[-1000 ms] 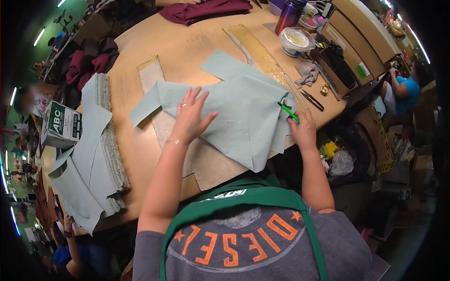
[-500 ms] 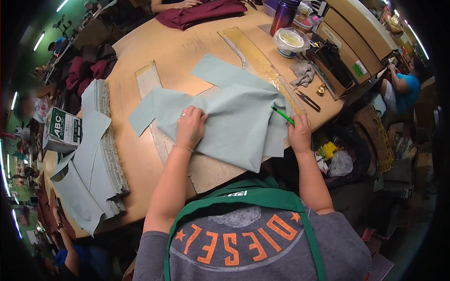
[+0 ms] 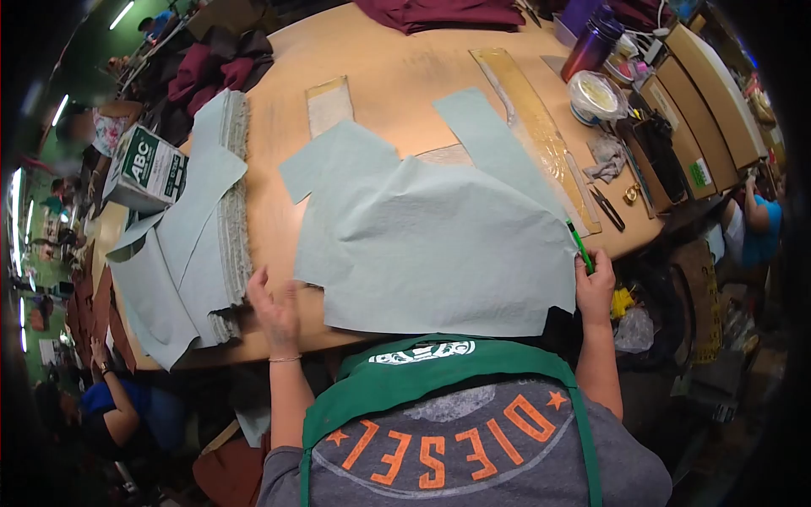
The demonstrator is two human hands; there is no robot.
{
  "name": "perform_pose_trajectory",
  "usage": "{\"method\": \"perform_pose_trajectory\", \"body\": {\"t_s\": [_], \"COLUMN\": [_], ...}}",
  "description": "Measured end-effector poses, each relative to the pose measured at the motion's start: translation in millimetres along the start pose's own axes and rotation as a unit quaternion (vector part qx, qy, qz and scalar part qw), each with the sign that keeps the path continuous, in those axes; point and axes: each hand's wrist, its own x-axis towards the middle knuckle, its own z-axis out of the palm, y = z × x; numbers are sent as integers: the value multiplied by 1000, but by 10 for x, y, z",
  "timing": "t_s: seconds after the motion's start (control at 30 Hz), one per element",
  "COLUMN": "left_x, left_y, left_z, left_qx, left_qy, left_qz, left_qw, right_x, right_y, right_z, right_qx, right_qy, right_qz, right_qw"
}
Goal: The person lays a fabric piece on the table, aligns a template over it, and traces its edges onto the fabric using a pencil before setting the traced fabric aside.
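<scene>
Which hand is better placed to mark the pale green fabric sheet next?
Likely the right hand: it holds a slim green writing tool by the sheet; the left hand looks empty.

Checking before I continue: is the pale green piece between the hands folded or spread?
Mostly spread: the pale green piece lies broad across the table, its outline open, though wrinkles cross its surface.

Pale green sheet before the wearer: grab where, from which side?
Probably pinch the pale green sheet by its near right corner, coming from the near side: that corner appears to jut past the table, leaving its underside reachable.
</scene>
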Motion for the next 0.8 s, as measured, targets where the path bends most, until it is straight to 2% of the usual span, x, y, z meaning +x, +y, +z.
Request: {"method": "perform_pose_trajectory", "body": {"t_s": [0.03,0.1,0.13,0.2,0.23,0.3,0.33,0.37,0.43,0.47,0.53,0.63,0.7,0.73,0.77,0.8], "left_x": [49,76,92,-11,-41,56,64,54,81,110,223,425,388,344,274,180], "left_y": [151,274,291,75,-8,28,44,31,-2,4,71,442,317,265,191,161], "left_z": [14,88,93,188,224,199,204,229,277,274,190,-8,6,58,139,283], "left_qx": [62,131,166,29,-46,-73,-88,-94,-103,-218,-433,-478,-356,-266,-172,-87], "left_qy": [-13,-57,-77,-123,-144,-227,-273,-279,-293,-299,-296,-148,-170,-199,-228,-174], "left_qz": [100,127,139,-80,-186,-255,-290,-282,-259,-295,-354,-370,-362,-347,-330,-207], "left_qw": [993,982,973,989,971,937,913,913,915,881,774,783,844,877,900,959], "right_x": [13,-8,-49,-189,-240,-338,-364,-356,-287,-209,5,309,420,442,449,442], "right_y": [-29,-60,-5,201,259,239,252,118,280,264,166,64,-179,-277,-249,-181], "right_z": [-1,-16,-16,-38,-51,-76,-46,-34,133,112,40,-115,-225,-226,-195,-160], "right_qx": [-12,-35,-39,-13,-2,56,66,-2,-97,-112,-134,110,295,328,282,233], "right_qy": [-8,-23,-14,-46,-63,-72,-72,-68,6,-31,-103,-78,-78,-63,-66,-69], "right_qz": [-12,-36,-80,-2,37,70,51,25,-85,-43,41,116,112,108,99,92], "right_qw": [1000,998,996,999,997,993,994,997,992,992,985,984,946,936,952,966]}}
